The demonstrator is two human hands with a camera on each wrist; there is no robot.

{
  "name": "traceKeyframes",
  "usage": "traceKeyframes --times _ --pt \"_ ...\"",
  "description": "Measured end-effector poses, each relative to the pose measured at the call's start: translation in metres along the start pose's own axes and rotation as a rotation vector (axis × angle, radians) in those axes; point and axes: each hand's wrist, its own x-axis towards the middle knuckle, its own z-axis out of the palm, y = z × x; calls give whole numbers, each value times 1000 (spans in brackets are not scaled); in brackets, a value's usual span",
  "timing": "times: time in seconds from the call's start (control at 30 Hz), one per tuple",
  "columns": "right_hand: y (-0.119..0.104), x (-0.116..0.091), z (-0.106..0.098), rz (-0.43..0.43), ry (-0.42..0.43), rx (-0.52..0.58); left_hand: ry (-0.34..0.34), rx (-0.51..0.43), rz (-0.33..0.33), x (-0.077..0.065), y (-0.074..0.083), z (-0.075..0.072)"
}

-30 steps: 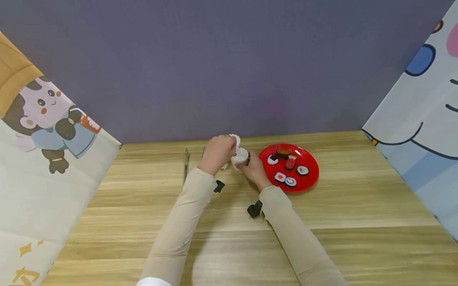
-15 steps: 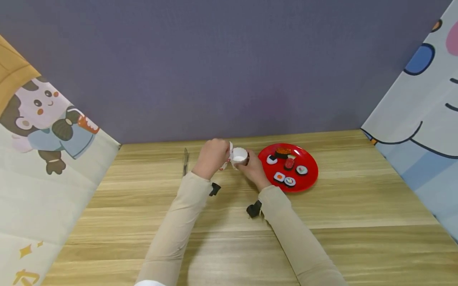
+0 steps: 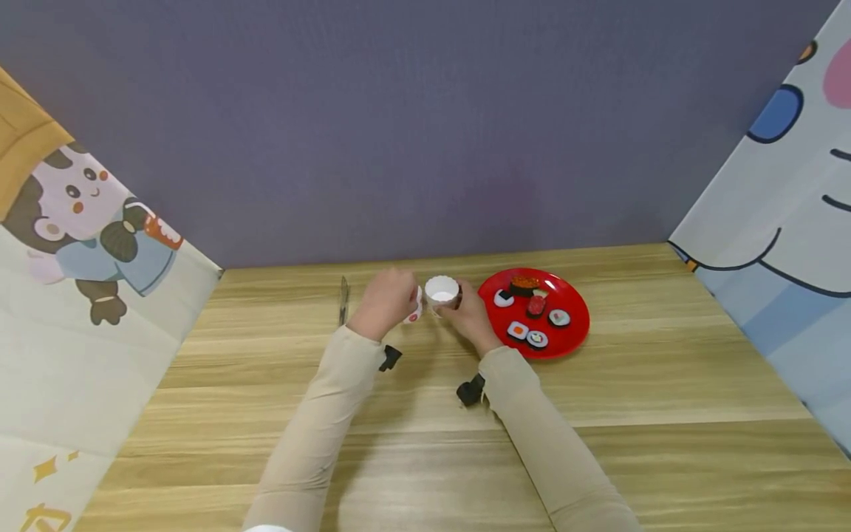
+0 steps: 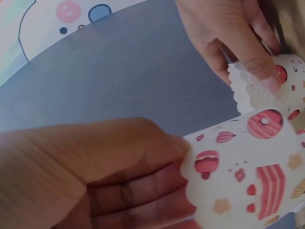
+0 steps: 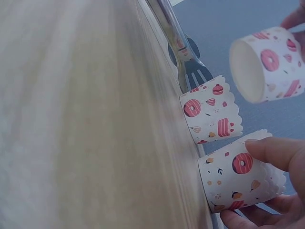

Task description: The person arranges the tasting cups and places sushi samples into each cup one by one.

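Observation:
My left hand [image 3: 385, 303] pinches a white paper cupcake cup [image 4: 243, 167] by its scalloped rim, thumb on the outside. This cup, printed with doughnuts and cakes, is held tilted in the air in the right wrist view. My right hand [image 3: 470, 314] grips a matching paper cupcake cup [image 3: 442, 290], thumb over the side and fingers around it. That cup stands upright at the table, its white inside showing from above. Between the hands, a third matching cup [image 5: 212, 112] stands on the table beside the right hand's cup.
Right of my right hand lies a red plate [image 3: 577, 336] bearing several sushi pieces. A fork [image 5: 195, 71] lies behind the third cup, and a slim metal utensil [image 3: 343, 299] lies left of my left hand. A grey wall [image 3: 425, 133] rises behind the table.
My left hand has moved left and slightly nearer with its cup, away from above the right hand's cup, whose opening now shows fully. My right hand has stayed almost in place.

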Motion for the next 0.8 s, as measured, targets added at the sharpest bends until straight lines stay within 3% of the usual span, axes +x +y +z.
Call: traceKeyframes --times 0.33,0.6,0.8 --pt "0 1 0 1 -3 -7 -144 -107 -17 -5 -3 4" --pt "-1 0 0 -3 -10 14 -207 -127 -38 -5 -5 14" --pt "-1 -1 0 0 -7 3 -210 -162 -41 -3 -6 22"
